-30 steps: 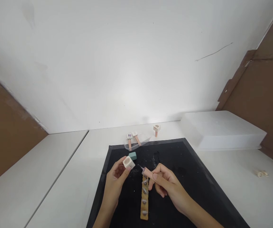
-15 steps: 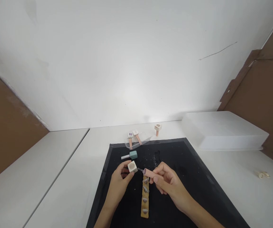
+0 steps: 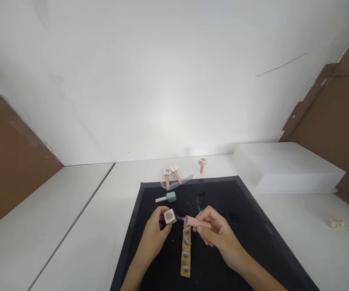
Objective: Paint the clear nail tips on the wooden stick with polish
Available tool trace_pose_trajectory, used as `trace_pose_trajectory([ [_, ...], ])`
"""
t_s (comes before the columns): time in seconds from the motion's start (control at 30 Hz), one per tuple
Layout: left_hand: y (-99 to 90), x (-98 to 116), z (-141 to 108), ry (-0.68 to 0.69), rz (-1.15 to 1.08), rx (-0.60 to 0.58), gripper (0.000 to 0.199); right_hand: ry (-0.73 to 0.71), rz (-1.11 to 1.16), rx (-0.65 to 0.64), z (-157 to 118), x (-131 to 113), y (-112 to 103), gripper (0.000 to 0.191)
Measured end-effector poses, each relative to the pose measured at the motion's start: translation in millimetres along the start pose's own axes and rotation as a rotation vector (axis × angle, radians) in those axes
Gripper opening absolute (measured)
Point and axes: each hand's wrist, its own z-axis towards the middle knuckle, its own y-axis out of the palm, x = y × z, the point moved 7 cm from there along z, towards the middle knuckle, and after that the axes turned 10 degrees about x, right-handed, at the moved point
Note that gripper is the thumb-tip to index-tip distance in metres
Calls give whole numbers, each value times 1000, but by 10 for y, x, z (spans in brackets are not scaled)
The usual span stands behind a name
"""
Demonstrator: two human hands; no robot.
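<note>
In the head view, grips the white cube-shaped bottle between thumb and fingers of the left hand, over the black mat, and pinches the pink cap in the right hand, with thin brush pointed at the bottle's side. Cannot tell touching from just apart there. Shows also the tan strip with greyish pieces between the hands, and the teal bottle on the mat, beyond the white one.

Bottle left of brush cap; strip on mat, box right.
</note>
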Motion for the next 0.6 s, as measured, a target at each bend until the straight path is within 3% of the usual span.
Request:
trace_pose_trajectory([
  [0.17, -20, -5, -6, 56, 63, 64, 44, 2, 7, -1, -4, 1, 5, 24],
  [0.33, -33, 70, -29, 115, 65, 52, 34, 5, -17, 2, -7, 21, -13, 22],
  [0.6, -31, 74, -23, 175, 108, 79, 37, 26, -42, 39, 15, 34, -33, 25],
])
